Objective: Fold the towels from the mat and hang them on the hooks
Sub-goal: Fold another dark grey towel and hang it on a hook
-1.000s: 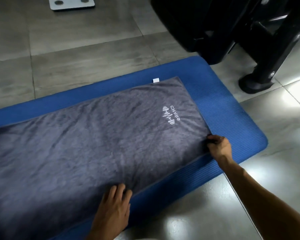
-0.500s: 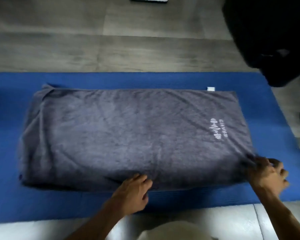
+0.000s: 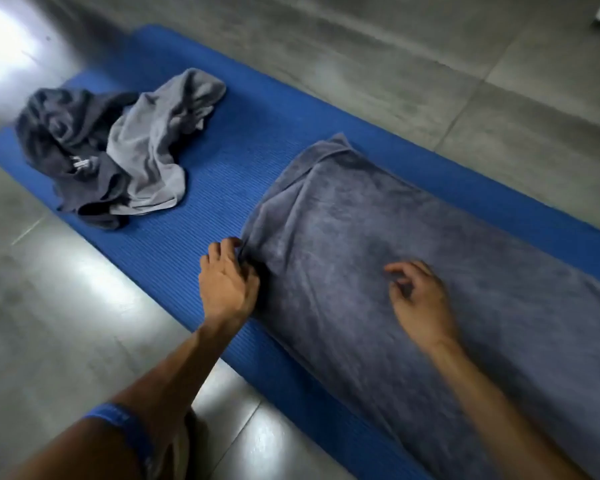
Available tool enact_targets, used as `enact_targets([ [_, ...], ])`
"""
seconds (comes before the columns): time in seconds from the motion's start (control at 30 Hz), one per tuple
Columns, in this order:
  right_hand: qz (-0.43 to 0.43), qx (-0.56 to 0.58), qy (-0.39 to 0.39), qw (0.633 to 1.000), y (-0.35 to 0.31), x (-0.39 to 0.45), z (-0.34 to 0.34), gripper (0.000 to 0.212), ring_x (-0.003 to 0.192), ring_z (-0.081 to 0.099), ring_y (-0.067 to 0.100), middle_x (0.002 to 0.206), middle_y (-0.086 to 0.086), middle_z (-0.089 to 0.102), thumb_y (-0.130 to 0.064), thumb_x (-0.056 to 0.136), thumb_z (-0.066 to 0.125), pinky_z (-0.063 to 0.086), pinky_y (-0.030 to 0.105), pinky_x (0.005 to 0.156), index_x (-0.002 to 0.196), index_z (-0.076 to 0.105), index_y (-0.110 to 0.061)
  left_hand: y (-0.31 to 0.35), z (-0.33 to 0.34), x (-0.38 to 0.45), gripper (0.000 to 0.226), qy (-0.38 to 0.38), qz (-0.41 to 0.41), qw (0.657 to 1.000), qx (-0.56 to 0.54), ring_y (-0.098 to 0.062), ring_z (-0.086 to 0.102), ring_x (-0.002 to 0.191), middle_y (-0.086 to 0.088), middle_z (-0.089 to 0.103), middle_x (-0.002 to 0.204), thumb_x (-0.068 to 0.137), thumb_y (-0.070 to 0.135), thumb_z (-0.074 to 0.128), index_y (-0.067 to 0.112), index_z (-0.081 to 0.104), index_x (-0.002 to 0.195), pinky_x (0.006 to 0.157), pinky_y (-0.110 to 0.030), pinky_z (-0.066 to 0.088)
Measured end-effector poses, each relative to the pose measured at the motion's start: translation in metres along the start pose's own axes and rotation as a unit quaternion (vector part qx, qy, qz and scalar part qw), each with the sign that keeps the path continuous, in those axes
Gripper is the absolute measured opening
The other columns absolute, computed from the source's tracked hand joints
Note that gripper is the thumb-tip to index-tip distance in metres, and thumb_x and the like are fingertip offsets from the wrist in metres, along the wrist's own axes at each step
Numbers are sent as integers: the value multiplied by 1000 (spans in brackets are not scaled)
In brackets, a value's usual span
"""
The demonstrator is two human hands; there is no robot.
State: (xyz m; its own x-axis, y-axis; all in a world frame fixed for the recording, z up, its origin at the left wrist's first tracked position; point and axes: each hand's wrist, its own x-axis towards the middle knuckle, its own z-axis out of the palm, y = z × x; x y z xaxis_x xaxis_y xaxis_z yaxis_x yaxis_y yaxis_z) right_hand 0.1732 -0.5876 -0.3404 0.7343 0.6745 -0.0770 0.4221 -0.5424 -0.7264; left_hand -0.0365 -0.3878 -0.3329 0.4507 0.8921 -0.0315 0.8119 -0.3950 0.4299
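Both hands have shifted over to the towel's (image 3: pixel 413 237) left end since half a second ago, and the view is swinging left with them, so the two crumpled towels at the far end of the mat (image 3: pixel 222 161) are now showing. That folded grey-blue towel is lying flat on the blue mat, stretching away to the right of the fingers. Left hand (image 3: pixel 227 282) is sitting right at the towel's near-left corner, fingers curled and pinching the edge of the cloth there, thumb side tucked against the fold. Right hand (image 3: pixel 420 299) is hovering over or lightly resting on the towel's middle, fingers loosely curled and a bit spread, holding nothing; it's blurry, so I can't tell if it's actually touching. Up and to the left of the left fingers, well apart from them, a dark towel (image 3: pixel 66 147) and a light grey towel (image 3: pixel 156 140) are lying bunched together, the light one partly draped over the dark one. Grey floor tiles (image 3: pixel 395 64) are running all around the mat, with bright glare patches near the left arm.
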Motion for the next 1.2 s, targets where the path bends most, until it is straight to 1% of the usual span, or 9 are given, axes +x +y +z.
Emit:
enact_targets([
  [0.13,-38,28,-61,997,-49,71,33,32,84,60,13,108,3,64,0,85,61,45,18,78,113,65,-16,-22,5,28,47,-63,-199,974,-90,-35,53,109,-14,53,114,80,32,70,11,56,119,89,-42,49],
  [0.23,-10,48,-95,994,-75,124,49,39,93,60,13,112,-4,60,-8,89,62,47,25,84,125,58,-21,-26,5,31,18,-86,-179,952,-235,-27,63,76,-6,63,79,66,26,69,14,62,76,64,-28,50],
  [0.37,28,89,-69,993,-98,187,66,44,105,55,9,119,-5,59,-11,86,64,42,18,90,128,56,-21,-20,-7,20,19,-50,-142,949,-276,-17,54,71,-4,55,79,65,12,69,15,51,60,64,-22,43],
  [0.57,82,49,-12,995,-99,242,82,37,105,59,18,132,1,51,-17,80,66,48,24,90,116,64,-24,-28,-20,22,30,-185,-266,739,-591,-16,53,62,-3,58,68,77,-7,64,17,52,64,52,-27,48],
  [0.73,139,27,-22,990,-95,249,88,41,107,60,17,128,4,59,-17,76,74,48,24,93,117,67,-18,-17,-12,24,33,-225,-192,858,-421,-16,55,66,-5,60,77,64,-9,74,13,60,85,57,-28,48],
  [0.83,131,31,-30,990,-95,249,87,38,111,59,16,126,4,62,-13,75,75,46,21,94,113,69,-14,-8,-19,21,28,-80,-89,929,-349,-12,51,66,2,56,72,65,-7,62,18,58,77,58,-28,44],
  [0.97,54,-49,-45,996,-95,247,81,25,115,56,16,126,1,58,-8,81,68,34,10,86,106,71,-11,-20,-37,12,22,10,152,987,42,-21,48,74,3,54,82,66,27,65,22,56,85,65,-33,36],
  [1.1,54,-135,-44,988,-101,243,81,14,89,64,19,90,0,68,-15,83,58,49,26,74,74,68,-16,-37,-30,7,39,-62,37,994,82,-25,53,81,1,60,85,80,54,36,22,56,90,73,-39,39],
  [1.2,45,-130,-67,988,-111,247,83,12,82,64,21,85,3,67,-15,82,62,50,29,68,72,66,-10,-60,-19,15,46,-79,-48,994,56,-33,49,97,-7,53,108,76,43,47,18,56,114,76,-46,43],
])
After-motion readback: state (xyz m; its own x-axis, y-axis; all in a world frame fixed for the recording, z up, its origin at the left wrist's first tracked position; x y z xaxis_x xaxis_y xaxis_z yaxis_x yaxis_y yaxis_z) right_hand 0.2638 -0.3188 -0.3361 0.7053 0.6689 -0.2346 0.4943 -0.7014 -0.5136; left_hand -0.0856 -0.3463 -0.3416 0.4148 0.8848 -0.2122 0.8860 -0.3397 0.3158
